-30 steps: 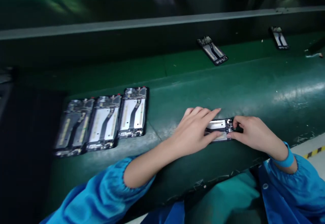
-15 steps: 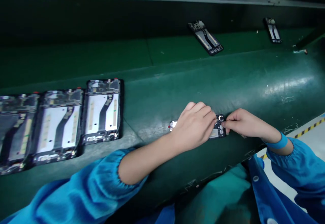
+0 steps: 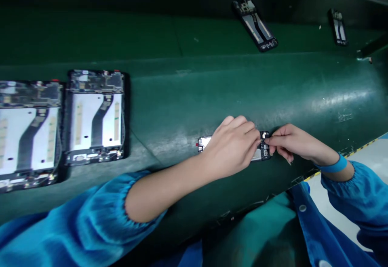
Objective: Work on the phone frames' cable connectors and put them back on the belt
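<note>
An opened phone (image 3: 257, 155) lies sideways on the green mat, its circuit board (image 3: 264, 142) bare at the right end. My left hand (image 3: 232, 148) arches over the phone's middle and covers most of it. Its fingers are curled together, with the tips hidden down at the board. From the right, my right hand (image 3: 287, 141) reaches the same end, thumb and index finger pinched at the board's edge. Whatever sits in that pinch is too small to make out. The right hand's other fingers bend loosely below.
Opened phones stand in a row at the left, the nearest phone (image 3: 97, 119) beside another phone (image 3: 32, 133). Farther back lie a tilted phone (image 3: 256, 25) and a smaller-looking phone (image 3: 338, 28). The green mat (image 3: 169, 97) curves down toward my lap.
The view has shifted, so the left-hand row sits farther left and higher. Both hands stay at the phone; the lower fingers of my right hand have loosened slightly.
</note>
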